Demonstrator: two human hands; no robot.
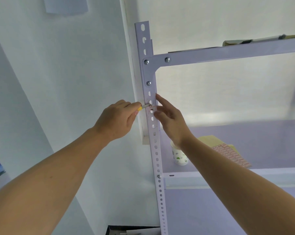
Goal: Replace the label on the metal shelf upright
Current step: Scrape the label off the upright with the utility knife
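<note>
Left hand [117,119] grips a yellow-handled blade tool [143,107], tip set against the reddish label remnant [151,108] on the metal shelf upright [156,150], below the corner bracket [149,72]. Right hand [170,119], fingers extended, touches the upright's right edge. Advisable: keep the blade shallow and stroke away from those fingers. Both forearms reach upward.

The upright [151,129] runs down the frame's centre. The left hand [116,119] is left of it, its tool [144,106] touching the upright. The right hand [170,119] is just right, fingertips at the upright's edge. Lower right, on the shelf [245,175], stands a cup [179,156], with a label sheet [231,155] to its right.
</note>
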